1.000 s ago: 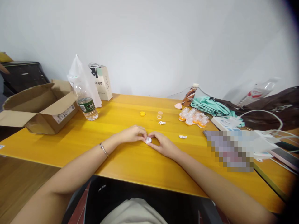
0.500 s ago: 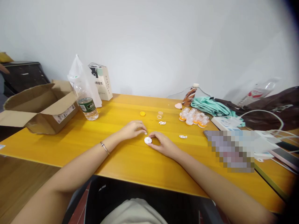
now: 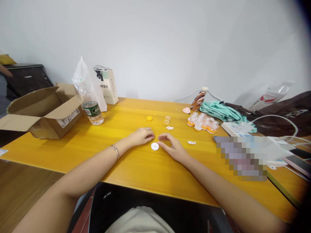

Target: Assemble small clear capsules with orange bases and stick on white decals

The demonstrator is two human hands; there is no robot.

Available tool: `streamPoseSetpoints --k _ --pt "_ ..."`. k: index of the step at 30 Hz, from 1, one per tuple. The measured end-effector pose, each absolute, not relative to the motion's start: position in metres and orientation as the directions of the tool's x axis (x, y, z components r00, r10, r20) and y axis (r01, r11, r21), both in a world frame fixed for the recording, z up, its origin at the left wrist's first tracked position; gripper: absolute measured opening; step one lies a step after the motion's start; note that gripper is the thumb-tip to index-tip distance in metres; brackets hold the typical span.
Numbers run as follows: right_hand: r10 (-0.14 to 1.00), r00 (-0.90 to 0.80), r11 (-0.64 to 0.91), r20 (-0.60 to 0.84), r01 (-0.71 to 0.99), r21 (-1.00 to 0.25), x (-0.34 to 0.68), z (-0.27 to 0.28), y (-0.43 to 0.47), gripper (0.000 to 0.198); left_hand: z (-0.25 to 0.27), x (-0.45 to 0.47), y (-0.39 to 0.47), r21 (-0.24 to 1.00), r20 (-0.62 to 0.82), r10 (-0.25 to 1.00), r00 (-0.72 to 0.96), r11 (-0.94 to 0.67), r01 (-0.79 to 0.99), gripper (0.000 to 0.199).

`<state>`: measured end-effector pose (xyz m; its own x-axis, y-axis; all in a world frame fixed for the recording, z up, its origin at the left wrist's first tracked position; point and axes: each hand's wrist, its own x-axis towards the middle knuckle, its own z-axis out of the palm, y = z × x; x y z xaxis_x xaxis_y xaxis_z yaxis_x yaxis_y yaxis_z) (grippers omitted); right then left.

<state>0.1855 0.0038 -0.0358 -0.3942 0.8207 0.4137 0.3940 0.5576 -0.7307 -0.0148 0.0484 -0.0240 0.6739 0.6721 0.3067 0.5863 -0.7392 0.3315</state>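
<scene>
both hands rest on the yellow worktop [image 3: 136,168], the left hand [image 3: 142,136] loosely curled and the right hand [image 3: 173,147] half open, holding nothing, with the small white round cap [image 3: 155,146] lying between them, just beside the right fingertips [image 3: 160,142], bare wood all around it.

Head-worn camera, looking forward and down

It sits above the person's lap; faces the glossy yellow wooden table [image 3: 136,168] and plain white wall [image 3: 155,42]; near the forearms; one view only.
</scene>
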Motion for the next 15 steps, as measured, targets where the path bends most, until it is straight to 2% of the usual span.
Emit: streamPoseSetpoints --k 2,4,6,11,15 --pt "0.834 -0.355 0.541 0.422 0.382 -0.749 0.185 -0.037 0.006 0.021 -0.025 -0.015 0.05 0.272 0.32 0.657 0.683 -0.754 0.598 0.019" --pt "0.844 -0.324 0.53 0.428 0.378 -0.759 0.184 -0.037 0.007 0.018 -0.026 -0.016 0.051 0.272 0.339 0.657 0.674 -0.754 0.598 0.018" --pt "0.847 -0.307 0.526 0.433 0.37 -0.766 0.183 -0.037 0.008 0.015 -0.026 -0.015 0.05 0.328 0.366 0.671 0.645 -0.741 0.586 0.017" --pt "0.857 -0.282 0.511 0.432 0.346 -0.787 0.183 -0.038 0.01 0.017 -0.021 -0.007 0.035 0.593 0.435 0.72 0.541 -0.681 0.429 0.017" --pt "0.861 -0.278 0.503 0.426 0.341 -0.794 0.184 -0.038 0.009 0.015 -0.017 0.001 0.023 0.637 0.47 0.702 0.535 -0.69 0.344 0.015"
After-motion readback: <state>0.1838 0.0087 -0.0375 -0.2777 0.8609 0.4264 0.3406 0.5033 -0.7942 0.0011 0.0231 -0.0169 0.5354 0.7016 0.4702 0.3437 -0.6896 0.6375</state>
